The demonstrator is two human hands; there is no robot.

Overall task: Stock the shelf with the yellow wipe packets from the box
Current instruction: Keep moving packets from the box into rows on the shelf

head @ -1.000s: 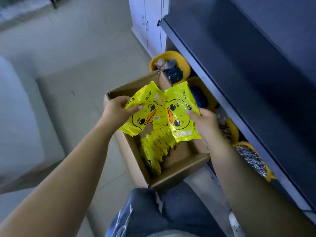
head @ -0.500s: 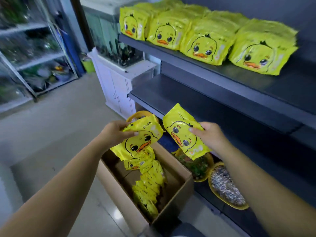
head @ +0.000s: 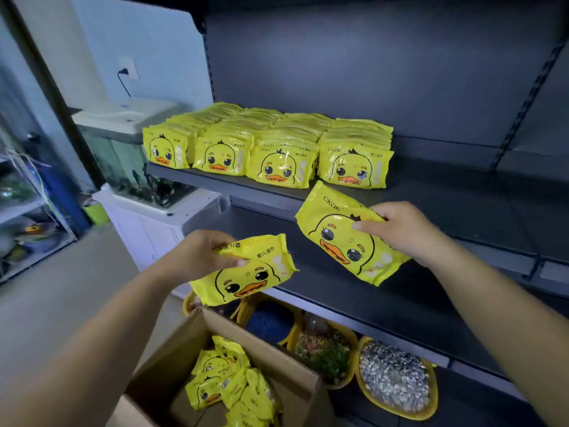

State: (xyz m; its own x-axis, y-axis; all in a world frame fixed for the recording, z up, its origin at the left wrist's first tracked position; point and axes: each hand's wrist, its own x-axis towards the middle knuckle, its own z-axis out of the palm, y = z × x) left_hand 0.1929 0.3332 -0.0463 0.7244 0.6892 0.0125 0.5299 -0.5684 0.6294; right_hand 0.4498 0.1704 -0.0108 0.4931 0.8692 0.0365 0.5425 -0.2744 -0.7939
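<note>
My left hand (head: 200,252) grips a yellow duck-print wipe packet (head: 249,277) by its top edge, above the open cardboard box (head: 292,368). My right hand (head: 397,229) holds a second yellow packet (head: 335,238), tilted, just below the front edge of the dark shelf (head: 446,186). Several stacks of the same yellow packets (head: 271,149) stand in rows on the left part of that shelf. More packets (head: 231,386) lie loose in the box on the floor.
A lower dark shelf (head: 385,303) runs under my hands. Yellow bowls of pebbles (head: 394,377) and mixed gravel (head: 326,349) sit on the bottom level beside the box. A white cabinet (head: 147,223) with a fish tank (head: 129,155) stands to the left.
Both hands have lifted their packets out of the box and up toward the shelf. My view has risen from the box to the stocked shelf.
</note>
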